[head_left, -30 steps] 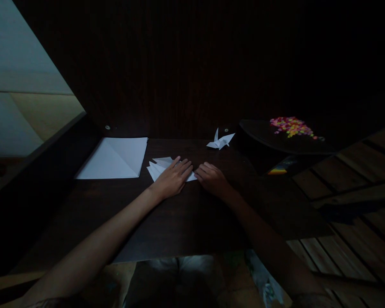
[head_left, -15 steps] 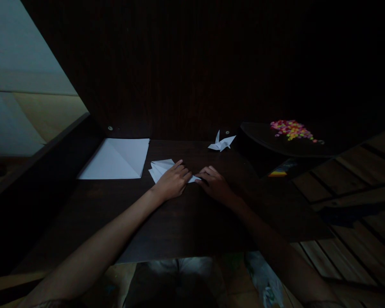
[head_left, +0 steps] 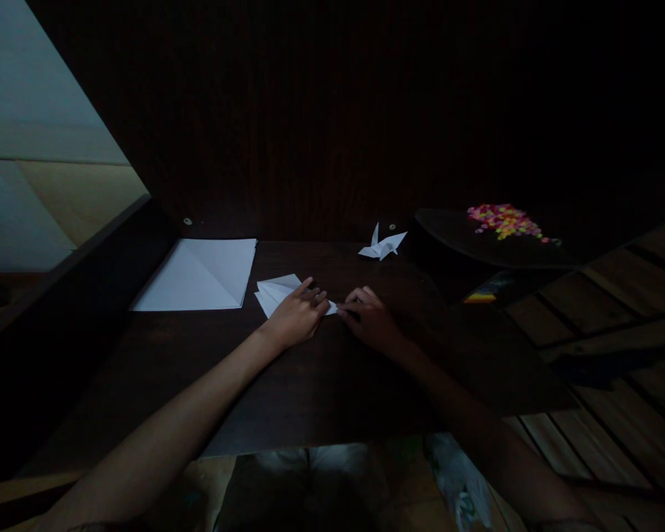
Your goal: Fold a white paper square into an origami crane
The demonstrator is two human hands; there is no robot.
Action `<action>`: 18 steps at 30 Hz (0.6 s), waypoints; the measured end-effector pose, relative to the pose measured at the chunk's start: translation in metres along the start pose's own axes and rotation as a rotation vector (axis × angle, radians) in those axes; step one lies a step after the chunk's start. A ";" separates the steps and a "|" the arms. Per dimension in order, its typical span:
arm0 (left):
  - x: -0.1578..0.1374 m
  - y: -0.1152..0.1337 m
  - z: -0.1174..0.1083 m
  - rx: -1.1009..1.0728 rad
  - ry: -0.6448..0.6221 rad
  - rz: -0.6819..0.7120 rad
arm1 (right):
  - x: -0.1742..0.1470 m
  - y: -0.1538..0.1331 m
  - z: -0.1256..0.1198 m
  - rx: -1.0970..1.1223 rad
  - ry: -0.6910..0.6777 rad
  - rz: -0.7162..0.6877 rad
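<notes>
A partly folded sheet of white paper [head_left: 275, 292] lies on the dark wooden table, its layered flaps spreading to the left and a narrow point to the right. My left hand [head_left: 300, 314] rests across its middle and holds it down, hiding that part. At the narrow right end, the fingertips of my right hand [head_left: 370, 318] are curled together in a pinch on the paper's tip. A finished white origami crane [head_left: 383, 246] stands behind my right hand, near the back panel.
A stack of white paper [head_left: 202, 277] with diagonal creases lies at the left. On a dark curved shelf [head_left: 448, 235] at the right sits a heap of small pink, red and yellow pieces [head_left: 504, 220]. A raised side board [head_left: 77, 258] bounds the table's left.
The fingers of my right hand have shifted slightly at the paper's tip, and less of the tip shows to the right. My left hand stays on the paper.
</notes>
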State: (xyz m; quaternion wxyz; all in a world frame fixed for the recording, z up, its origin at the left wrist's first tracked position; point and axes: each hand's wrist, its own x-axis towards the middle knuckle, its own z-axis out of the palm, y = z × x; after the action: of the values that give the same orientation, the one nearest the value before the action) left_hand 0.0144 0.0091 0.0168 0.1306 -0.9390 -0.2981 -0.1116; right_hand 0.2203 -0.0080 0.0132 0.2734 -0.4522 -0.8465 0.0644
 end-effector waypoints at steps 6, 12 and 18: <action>0.001 0.001 0.000 -0.042 0.014 -0.031 | 0.002 0.005 0.001 0.087 0.076 0.071; 0.001 0.004 0.003 -0.043 0.057 -0.055 | 0.000 0.009 0.001 0.053 0.048 -0.003; 0.001 0.004 0.009 -0.039 0.122 -0.053 | -0.006 0.012 -0.003 0.039 0.007 0.008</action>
State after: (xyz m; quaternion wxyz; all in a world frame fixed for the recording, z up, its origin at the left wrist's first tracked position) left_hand 0.0187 0.0091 0.0079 0.1271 -0.9246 -0.3119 -0.1778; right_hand 0.2337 -0.0057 0.0093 0.2847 -0.4502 -0.8425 0.0805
